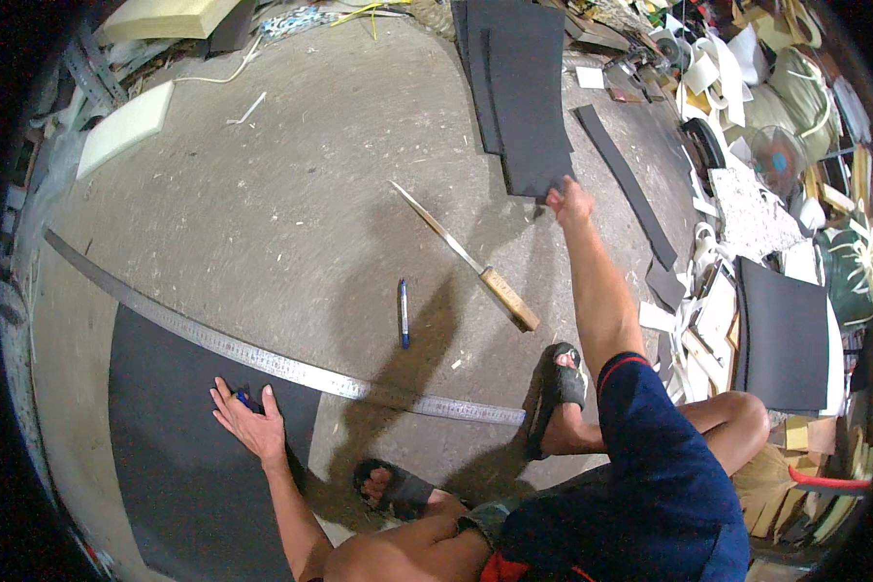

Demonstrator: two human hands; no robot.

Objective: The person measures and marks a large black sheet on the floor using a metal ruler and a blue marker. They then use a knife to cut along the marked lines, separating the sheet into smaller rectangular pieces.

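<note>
My left hand lies with fingers spread on a large black foam-like sheet at the lower left. A small dark blue thing shows between its thumb and fingers; its kind is unclear. Across the far part of this sheet lies a long metal ruler. Reaching far ahead, my right hand is closed at the near corner of a long black sheet, which overlaps another dark piece. Between my hands, a long knife with a wooden handle and a blue-and-white marker lie on the floor.
A narrow black strip lies right of my right hand. White and black offcuts, stacked black sheets and a fan crowd the right side. A white foam block sits at the far left. My sandalled feet stand near the ruler's end.
</note>
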